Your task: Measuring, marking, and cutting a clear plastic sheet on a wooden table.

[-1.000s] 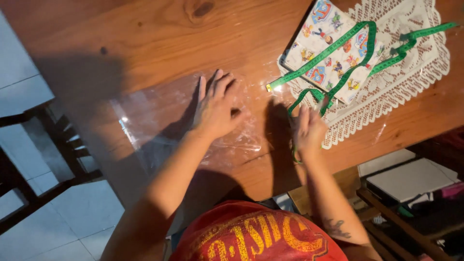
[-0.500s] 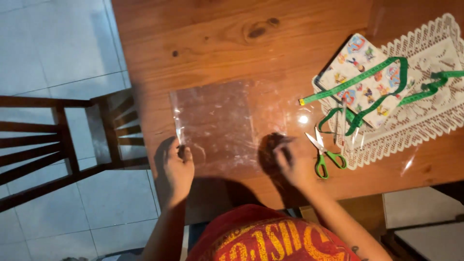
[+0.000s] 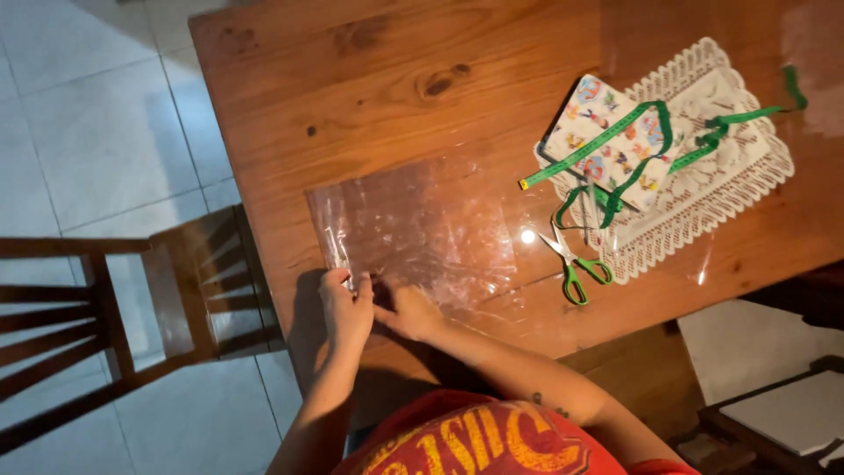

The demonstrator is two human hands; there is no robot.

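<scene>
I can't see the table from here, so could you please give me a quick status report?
Left hand pinching the plastic sheet at its near left corner. Right hand flat on its near edge. Scissors lie clear, to the right.

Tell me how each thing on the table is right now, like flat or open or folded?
clear plastic sheet: lying flat, wrinkled, near left corner pinched
left hand: gripping the sheet's corner
right hand: pressing on the sheet's near edge
green scissors: lying on the table, blades closed
green measuring tape: unrolled, looped over the cloth
patterned cloth: folded, on the doily
white lace doily: spread flat
wooden chair: empty, beside the table
</scene>
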